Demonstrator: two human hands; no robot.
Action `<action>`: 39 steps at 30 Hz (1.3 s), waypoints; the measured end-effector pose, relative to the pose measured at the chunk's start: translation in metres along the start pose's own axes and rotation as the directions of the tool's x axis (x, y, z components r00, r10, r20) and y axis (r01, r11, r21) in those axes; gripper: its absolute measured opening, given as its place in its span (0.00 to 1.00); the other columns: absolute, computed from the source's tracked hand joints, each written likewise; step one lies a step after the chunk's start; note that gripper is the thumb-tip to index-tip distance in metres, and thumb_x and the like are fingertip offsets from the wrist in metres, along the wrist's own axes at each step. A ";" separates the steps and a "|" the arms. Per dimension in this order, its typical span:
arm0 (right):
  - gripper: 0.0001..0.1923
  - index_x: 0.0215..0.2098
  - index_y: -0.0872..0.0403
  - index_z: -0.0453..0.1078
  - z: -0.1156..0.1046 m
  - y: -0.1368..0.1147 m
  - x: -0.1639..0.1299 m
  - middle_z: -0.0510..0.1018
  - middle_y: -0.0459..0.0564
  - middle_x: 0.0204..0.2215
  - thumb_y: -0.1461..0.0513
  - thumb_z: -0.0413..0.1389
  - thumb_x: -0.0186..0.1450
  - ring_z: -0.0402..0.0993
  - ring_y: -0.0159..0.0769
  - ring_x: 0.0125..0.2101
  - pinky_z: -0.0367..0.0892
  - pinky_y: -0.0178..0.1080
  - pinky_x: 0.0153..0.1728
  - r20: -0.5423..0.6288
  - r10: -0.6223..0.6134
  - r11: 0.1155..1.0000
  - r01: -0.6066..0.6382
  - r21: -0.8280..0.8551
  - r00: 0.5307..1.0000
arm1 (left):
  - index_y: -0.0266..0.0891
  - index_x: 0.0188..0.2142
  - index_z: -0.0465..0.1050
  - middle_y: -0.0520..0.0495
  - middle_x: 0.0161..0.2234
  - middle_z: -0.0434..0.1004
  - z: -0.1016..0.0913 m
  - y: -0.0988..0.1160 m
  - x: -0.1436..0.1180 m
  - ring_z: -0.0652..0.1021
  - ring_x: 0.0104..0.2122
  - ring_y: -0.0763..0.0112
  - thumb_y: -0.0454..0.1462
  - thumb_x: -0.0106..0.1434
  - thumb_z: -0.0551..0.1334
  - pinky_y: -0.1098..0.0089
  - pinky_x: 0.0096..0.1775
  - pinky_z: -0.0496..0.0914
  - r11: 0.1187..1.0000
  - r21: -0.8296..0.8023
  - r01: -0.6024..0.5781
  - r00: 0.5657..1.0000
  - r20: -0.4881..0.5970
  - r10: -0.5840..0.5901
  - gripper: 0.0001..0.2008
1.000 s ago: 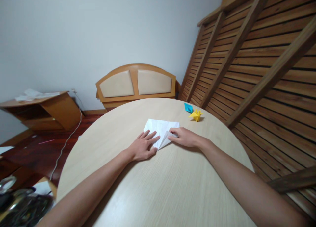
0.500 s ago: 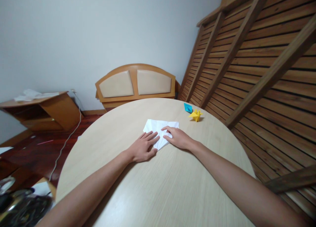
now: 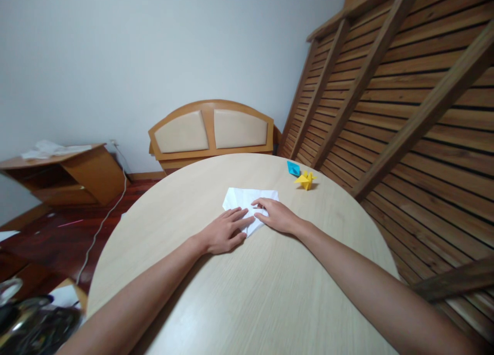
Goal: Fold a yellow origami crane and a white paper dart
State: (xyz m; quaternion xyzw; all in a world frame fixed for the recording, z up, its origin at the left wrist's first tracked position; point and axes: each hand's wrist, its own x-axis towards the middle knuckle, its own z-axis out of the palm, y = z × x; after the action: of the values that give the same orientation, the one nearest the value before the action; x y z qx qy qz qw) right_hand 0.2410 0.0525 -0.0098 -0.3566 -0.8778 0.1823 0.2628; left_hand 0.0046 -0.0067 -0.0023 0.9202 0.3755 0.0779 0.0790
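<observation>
Near the middle of the round table point(image 3: 239, 293), a little toward its far edge, a white sheet of paper point(image 3: 247, 196) lies flat, partly folded, its near end narrowed to a point under the person's hands. The left hand point(image 3: 226, 231) rests palm down on the near left part of the paper, fingers stretched out and flat, gripping nothing. The right hand point(image 3: 276, 216) lies just beside it on the near right part, fingers likewise extended and pressing on a fold, the two sets of fingertips almost touching. Judging by the creases fanning across the sheet, several folds are made, yet the far part of the paper is still a broad flat shape, so much folding seems left. Close to the far right edge stand a yellow paper figure point(image 3: 306, 180) and a blue paper figure point(image 3: 294, 167), both finished and well apart from the sheet. The surface is bare on every other side of the paper, giving free room toward the left and near edges.
</observation>
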 end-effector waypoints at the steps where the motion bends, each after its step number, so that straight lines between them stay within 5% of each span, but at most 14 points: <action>1: 0.15 0.52 0.55 0.70 0.000 0.000 0.000 0.78 0.56 0.47 0.63 0.56 0.66 0.74 0.41 0.46 0.67 0.43 0.47 -0.002 -0.005 1.000 0.005 -0.006 1.000 | 0.44 0.68 0.55 0.41 0.69 0.50 -0.001 0.000 0.000 0.53 0.68 0.53 0.45 0.72 0.50 0.50 0.66 0.51 1.000 -0.001 -0.004 1.000 0.000 0.004 0.27; 18: 0.12 0.47 0.55 0.71 0.001 0.002 -0.001 0.76 0.56 0.45 0.58 0.55 0.68 0.71 0.44 0.48 0.64 0.44 0.49 0.018 -0.067 0.982 0.069 -0.176 0.998 | 0.42 0.67 0.56 0.47 0.67 0.57 -0.001 0.000 0.002 0.53 0.68 0.51 0.44 0.72 0.48 0.50 0.66 0.52 0.999 0.004 -0.037 0.999 0.016 0.037 0.27; 39: 0.13 0.45 0.53 0.69 -0.002 0.001 0.000 0.74 0.55 0.46 0.55 0.58 0.66 0.68 0.46 0.48 0.63 0.46 0.48 0.053 0.042 0.977 -0.030 -0.212 0.998 | 0.41 0.59 0.68 0.45 0.63 0.65 -0.001 0.006 0.006 0.60 0.66 0.58 0.44 0.73 0.48 0.54 0.65 0.56 1.000 -0.022 -0.001 0.998 -0.059 0.000 0.21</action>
State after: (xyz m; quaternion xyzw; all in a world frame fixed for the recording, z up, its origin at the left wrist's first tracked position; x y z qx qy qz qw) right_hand 0.2433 0.0535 -0.0085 -0.3930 -0.8927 0.1026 0.1951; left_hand 0.0131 -0.0068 0.0005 0.9166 0.3767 0.1092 0.0779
